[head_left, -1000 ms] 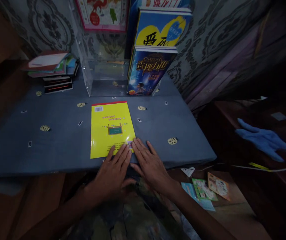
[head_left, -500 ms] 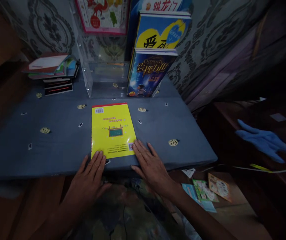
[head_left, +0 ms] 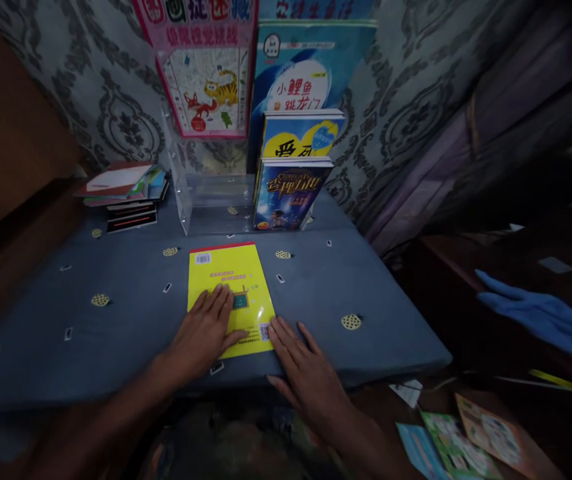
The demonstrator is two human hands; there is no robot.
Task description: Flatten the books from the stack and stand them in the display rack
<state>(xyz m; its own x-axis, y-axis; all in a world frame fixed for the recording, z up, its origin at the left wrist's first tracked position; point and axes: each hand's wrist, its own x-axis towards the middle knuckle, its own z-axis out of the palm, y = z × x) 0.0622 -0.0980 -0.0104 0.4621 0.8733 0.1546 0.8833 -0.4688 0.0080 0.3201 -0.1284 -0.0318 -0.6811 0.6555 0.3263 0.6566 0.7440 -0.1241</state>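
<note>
Four fingers of the left hand [head_left: 203, 333] lie straight and close together, palm down on the yellow book [head_left: 259, 333], thumb spread aside. Right hand [head_left: 306, 370]: fingers extended, slightly apart, tips at the book's near right edge. Book lies flat near the table's front edge; glossy cover, red strip along the far end, barcode in the far left corner. Left hand hides part of its green board picture. Patterned cloth [head_left: 136, 353] beneath. Beyond: clear stand [head_left: 216, 190] bearing upright books [head_left: 289, 197]; stacked books [head_left: 123, 183] to its left. Blue glove [head_left: 536, 310] off to the right.
</note>
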